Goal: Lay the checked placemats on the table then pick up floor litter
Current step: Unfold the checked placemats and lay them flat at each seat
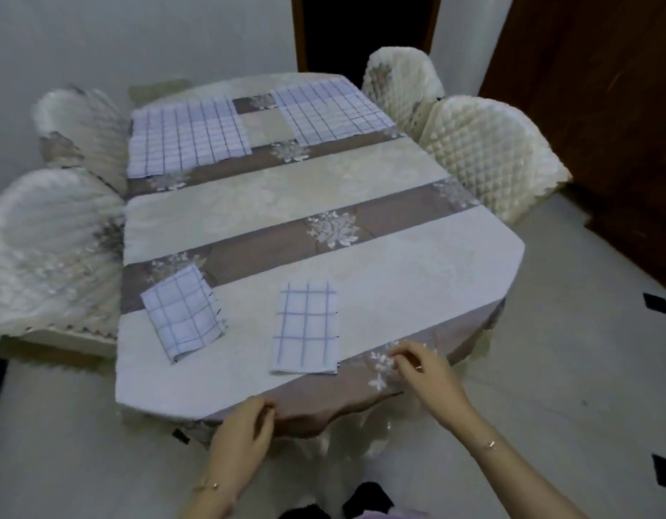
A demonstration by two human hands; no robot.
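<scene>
Two checked placemats lie spread flat at the far end of the table (286, 204), one on the left (185, 134) and one on the right (326, 112). Two more lie folded near me: a tilted one at the left (181, 312) and a straight one in the middle (307, 327). My left hand (245, 432) pinches the tablecloth at the near table edge. My right hand (421, 368) rests fingers-down on the cloth's flower pattern, just right of the middle folded placemat. Neither hand touches a placemat.
Four chairs with quilted cream covers stand around the table, two on the left (50, 249) and two on the right (488, 151). Pale floor tiles with small dark squares (657, 303) spread to the right. A dark doorway is behind the table.
</scene>
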